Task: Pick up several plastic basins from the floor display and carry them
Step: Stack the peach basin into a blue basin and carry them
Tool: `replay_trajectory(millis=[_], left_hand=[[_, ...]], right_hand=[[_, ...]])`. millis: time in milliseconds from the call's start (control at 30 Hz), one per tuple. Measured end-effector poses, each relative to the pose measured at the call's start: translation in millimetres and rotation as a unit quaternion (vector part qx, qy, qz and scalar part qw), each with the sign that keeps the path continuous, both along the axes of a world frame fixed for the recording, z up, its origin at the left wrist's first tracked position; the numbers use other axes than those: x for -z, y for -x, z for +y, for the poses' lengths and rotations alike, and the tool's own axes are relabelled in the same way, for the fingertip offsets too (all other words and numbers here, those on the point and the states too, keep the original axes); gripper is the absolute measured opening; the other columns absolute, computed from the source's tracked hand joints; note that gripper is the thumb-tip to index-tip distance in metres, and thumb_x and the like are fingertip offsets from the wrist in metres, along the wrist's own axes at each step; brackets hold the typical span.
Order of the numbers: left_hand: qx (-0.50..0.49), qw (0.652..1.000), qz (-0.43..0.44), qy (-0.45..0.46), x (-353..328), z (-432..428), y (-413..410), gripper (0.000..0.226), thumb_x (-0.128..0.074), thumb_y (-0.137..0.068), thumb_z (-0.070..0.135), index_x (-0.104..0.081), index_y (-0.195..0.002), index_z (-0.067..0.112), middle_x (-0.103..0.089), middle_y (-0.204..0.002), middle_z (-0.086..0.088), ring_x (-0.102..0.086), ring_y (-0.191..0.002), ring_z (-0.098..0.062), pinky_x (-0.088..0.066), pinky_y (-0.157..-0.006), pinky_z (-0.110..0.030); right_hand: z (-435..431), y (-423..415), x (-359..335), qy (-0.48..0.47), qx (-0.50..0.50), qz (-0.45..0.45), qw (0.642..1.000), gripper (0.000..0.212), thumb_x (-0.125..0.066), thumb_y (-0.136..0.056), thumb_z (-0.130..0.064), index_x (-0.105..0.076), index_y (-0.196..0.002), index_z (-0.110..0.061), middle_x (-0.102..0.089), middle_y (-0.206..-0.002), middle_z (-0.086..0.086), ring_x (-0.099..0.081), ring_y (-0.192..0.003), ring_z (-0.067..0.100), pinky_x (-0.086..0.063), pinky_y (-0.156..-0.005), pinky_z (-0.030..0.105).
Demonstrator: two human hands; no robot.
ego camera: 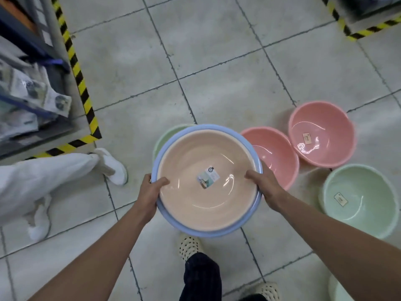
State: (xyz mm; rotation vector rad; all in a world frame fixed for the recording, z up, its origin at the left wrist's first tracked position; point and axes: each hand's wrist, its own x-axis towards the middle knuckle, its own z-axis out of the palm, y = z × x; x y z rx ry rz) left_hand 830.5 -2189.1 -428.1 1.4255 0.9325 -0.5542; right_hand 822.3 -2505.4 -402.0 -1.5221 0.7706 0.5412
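Note:
I hold a nested stack of basins above the floor: a peach basin [206, 192] with a label in its bottom sits inside a blue basin [208, 232]. My left hand [152, 190] grips the stack's left rim, thumb inside. Gripping the right rim is my right hand [263, 185]. A green basin [165, 137] on the floor shows behind the stack, mostly hidden. Two pink basins [275, 155] [321, 135] and a pale green basin [358, 200] lie on the tiles to the right.
A person in white trousers [43, 181] and white shoes stands at the left. A shelf unit [28, 83] with packaged goods is bordered by yellow-black tape [82, 83]. My feet in perforated clogs [188, 246] are below the stack. Another pale basin edge [340, 292] shows at bottom right.

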Motion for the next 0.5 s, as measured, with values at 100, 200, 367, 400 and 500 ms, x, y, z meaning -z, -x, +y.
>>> replay_trajectory(millis=[100, 200, 367, 400, 500], left_hand=[[-0.019, 1.0, 0.003, 0.003, 23, 28, -6, 0.044, -0.067, -0.085, 0.0, -0.051, -0.126, 0.0, -0.065, -0.118, -0.021, -0.065, -0.093, -0.029, -0.053, -0.074, -0.039], [-0.054, 0.999, 0.0, 0.0, 43, 42, -15, 0.034, -0.068, -0.081, 0.001, -0.055, -0.112, 0.004, -0.065, -0.106, -0.017, -0.064, -0.088, -0.029, -0.052, -0.072, -0.037], [-0.097, 0.995, 0.006, 0.004, 98, 55, -35, 0.053, -0.068, -0.06, 0.016, -0.057, -0.111, 0.007, -0.068, -0.101, -0.013, -0.065, -0.086, -0.029, -0.053, -0.074, -0.04], [-0.104, 0.995, 0.007, 0.003, 112, 56, -39, 0.057, -0.068, -0.06, 0.017, -0.055, -0.114, 0.008, -0.067, -0.103, -0.013, -0.065, -0.086, -0.028, -0.053, -0.073, -0.04], [-0.131, 0.991, 0.014, -0.005, 153, 60, -48, 0.062, -0.067, -0.059, 0.018, -0.054, -0.119, 0.006, -0.066, -0.107, -0.015, -0.064, -0.085, -0.028, -0.053, -0.072, -0.039]], right_hand=[[26, -20, 17, 0.005, -0.022, -0.006, 1.0, 0.056, -0.062, -0.066, -0.015, -0.063, -0.12, -0.031, -0.074, -0.105, 0.003, -0.07, -0.092, 0.021, -0.059, -0.083, 0.038], [47, -44, 44, 0.001, -0.04, -0.006, 0.999, 0.057, -0.062, -0.066, -0.014, -0.063, -0.122, -0.026, -0.074, -0.107, 0.009, -0.07, -0.091, 0.022, -0.059, -0.081, 0.038], [66, -83, 99, 0.001, -0.072, 0.002, 0.997, 0.047, -0.062, -0.071, -0.011, -0.065, -0.115, -0.029, -0.074, -0.101, 0.0, -0.069, -0.087, 0.016, -0.056, -0.072, 0.03], [67, -90, 114, 0.004, -0.082, 0.004, 0.997, 0.048, -0.062, -0.071, -0.012, -0.065, -0.115, -0.028, -0.074, -0.098, -0.002, -0.069, -0.085, 0.015, -0.055, -0.071, 0.029], [72, -111, 156, 0.004, -0.112, 0.007, 0.994, 0.048, -0.062, -0.067, -0.016, -0.066, -0.114, -0.028, -0.074, -0.101, 0.003, -0.068, -0.087, 0.017, -0.057, -0.078, 0.037]])
